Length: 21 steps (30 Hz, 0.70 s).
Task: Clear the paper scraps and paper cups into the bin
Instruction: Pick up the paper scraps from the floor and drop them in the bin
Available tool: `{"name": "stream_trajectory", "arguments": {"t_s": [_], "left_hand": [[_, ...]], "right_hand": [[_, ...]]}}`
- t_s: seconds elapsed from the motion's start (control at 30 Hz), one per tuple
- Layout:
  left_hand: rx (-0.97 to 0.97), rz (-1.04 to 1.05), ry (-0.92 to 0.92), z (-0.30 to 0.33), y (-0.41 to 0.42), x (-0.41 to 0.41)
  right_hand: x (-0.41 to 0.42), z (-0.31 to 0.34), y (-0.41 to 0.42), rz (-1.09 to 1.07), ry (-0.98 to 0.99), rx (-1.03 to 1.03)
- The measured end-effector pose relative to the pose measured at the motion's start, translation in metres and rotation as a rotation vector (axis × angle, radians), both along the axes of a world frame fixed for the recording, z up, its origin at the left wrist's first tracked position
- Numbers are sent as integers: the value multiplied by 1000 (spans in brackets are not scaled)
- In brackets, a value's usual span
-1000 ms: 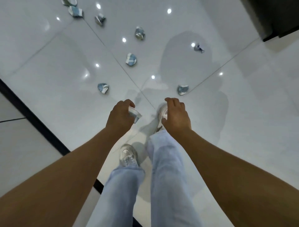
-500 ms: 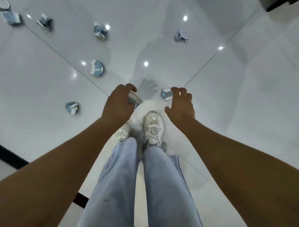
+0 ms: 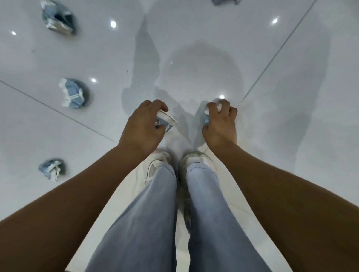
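Observation:
My left hand (image 3: 142,126) grips a crushed blue-and-white paper cup (image 3: 166,120) just above the glossy white floor. My right hand (image 3: 220,124) has its fingers curled round a second crumpled blue-and-white cup (image 3: 210,109), low over the floor by a tile joint. Three more crushed cups lie on the floor to the left: one far left top (image 3: 58,18), one in the middle (image 3: 72,93) and one nearer (image 3: 50,169). A grey paper scrap (image 3: 223,2) shows at the top edge. No bin is in view.
My two legs in light blue jeans and white sneakers (image 3: 155,167) stand together right below my hands. Dark tile joints (image 3: 272,58) cross the shiny floor, which reflects ceiling lights and my shadow.
I have stepped forward and bent lower. My right hand, half a second ago reaching with open fingers for the cup on the floor, now grips it. My left hand keeps its cup.

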<state>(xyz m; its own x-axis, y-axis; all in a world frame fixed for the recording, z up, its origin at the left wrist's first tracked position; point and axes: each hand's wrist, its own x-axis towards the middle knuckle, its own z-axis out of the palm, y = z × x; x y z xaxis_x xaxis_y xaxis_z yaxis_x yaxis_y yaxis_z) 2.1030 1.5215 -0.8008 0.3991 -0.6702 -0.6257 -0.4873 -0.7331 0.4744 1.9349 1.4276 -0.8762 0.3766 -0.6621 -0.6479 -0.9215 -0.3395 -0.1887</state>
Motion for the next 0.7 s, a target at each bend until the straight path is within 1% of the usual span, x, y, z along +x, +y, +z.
{"name": "stream_trajectory", "arguments": {"t_s": [0.13,0.23,0.4,0.57,0.7], "left_hand": [[16,-29,6,-2,-8,5],[22,-42,16,25,-15,6],[54,-120,-9,117,-31,4],[25,-221,-13,249,-55,1],[2,-366,-46,342,-72,-4]], "right_hand": [[1,5,7,-12,-24,9],[4,40,8,3,-66,17],[13,152,6,4,-112,22],[23,297,-11,-35,-128,35],[22,399,-16,-85,-129,13]]}}
